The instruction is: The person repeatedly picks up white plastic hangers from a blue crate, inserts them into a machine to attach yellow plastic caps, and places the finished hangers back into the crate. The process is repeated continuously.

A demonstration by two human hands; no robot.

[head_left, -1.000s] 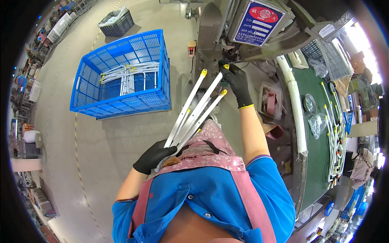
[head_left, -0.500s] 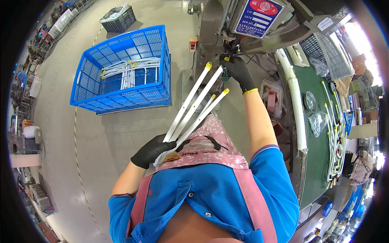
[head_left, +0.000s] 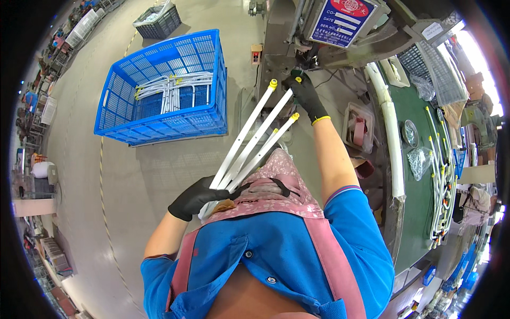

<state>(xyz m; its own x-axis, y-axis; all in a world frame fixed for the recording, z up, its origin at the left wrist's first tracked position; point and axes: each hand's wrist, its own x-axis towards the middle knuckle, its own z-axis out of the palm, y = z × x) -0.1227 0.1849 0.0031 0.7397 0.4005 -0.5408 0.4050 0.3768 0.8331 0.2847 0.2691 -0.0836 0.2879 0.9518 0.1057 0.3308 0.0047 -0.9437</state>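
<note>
Several white tubes (head_left: 247, 142) with yellow end caps slant across the front of my apron, fanned apart at their upper ends. My left hand (head_left: 195, 199), in a black glove, is wrapped round their lower ends at my waist. The far end of one tube is in the closed fingers of my right hand (head_left: 308, 97), also gloved in black. A yellow cap (head_left: 298, 80) shows at those fingers. Just beyond this hand is the working head of a grey machine (head_left: 306, 57). Whether the tubes are joined at the bottom is hidden by my left hand.
A blue crate (head_left: 162, 127) holding white tube frames (head_left: 172, 91) stands on the floor at left, with a dark basket (head_left: 158, 22) behind it. At right, a green-topped table (head_left: 406, 223) carries more white tubes (head_left: 440, 186), a round dish (head_left: 409, 133) and a plastic bag (head_left: 418, 160).
My right hand has drawn back slightly from the machine's working head, and the held tube's end has come with it. My left hand keeps its grip on the tubes.
</note>
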